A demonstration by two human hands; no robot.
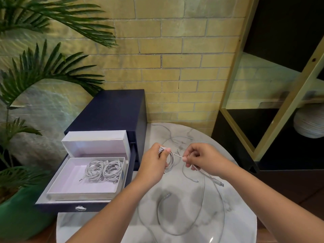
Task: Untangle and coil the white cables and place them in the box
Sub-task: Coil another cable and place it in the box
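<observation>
Holding a cable coil in the left grip, pinching its loose strand in the right grip, above the bench.

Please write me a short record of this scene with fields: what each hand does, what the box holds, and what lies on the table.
left hand: holds a partly wound coil of white cable
right hand: pinches the free strand leading from that coil
box: open, standing in the pulled-out drawer; two coiled cables inside
table: loose cables in wide loops, not yet coiled
</observation>
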